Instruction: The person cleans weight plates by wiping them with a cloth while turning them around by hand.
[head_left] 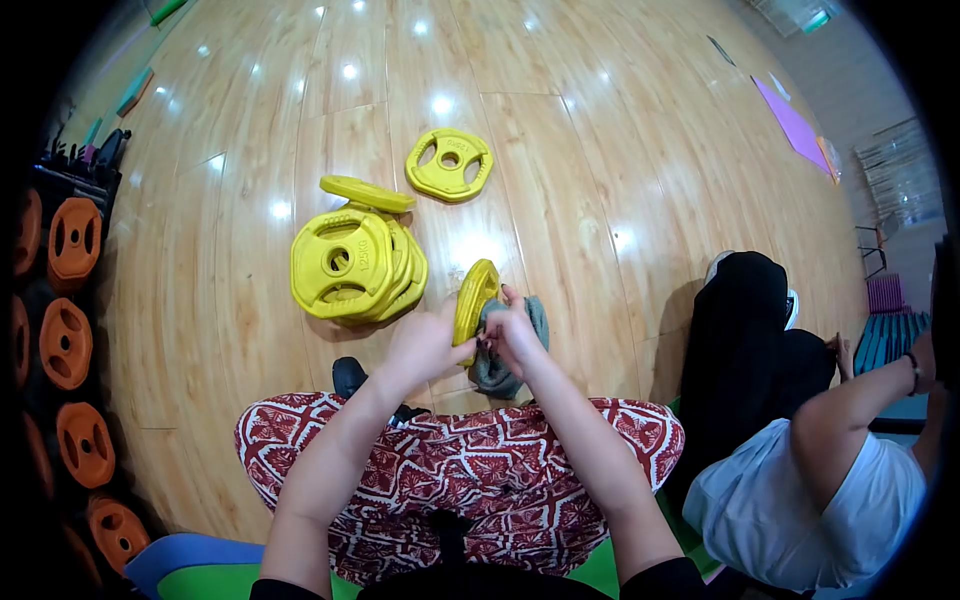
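Both hands, left hand [425,345] and right hand [512,335], pinch a yellow plate [472,297] and gray cloth [497,368] mid-frame; plate looks heavy, stiff; hold its rim.

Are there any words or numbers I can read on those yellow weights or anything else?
Front yellow weight plate of the leaning stack: raised marks beside the centre hole, too blurred to read.
Flat yellow plate farther out: no marks that can be made out.
Orange plates on the rack: nothing readable.
Plate on edge in the hands: no text visible.
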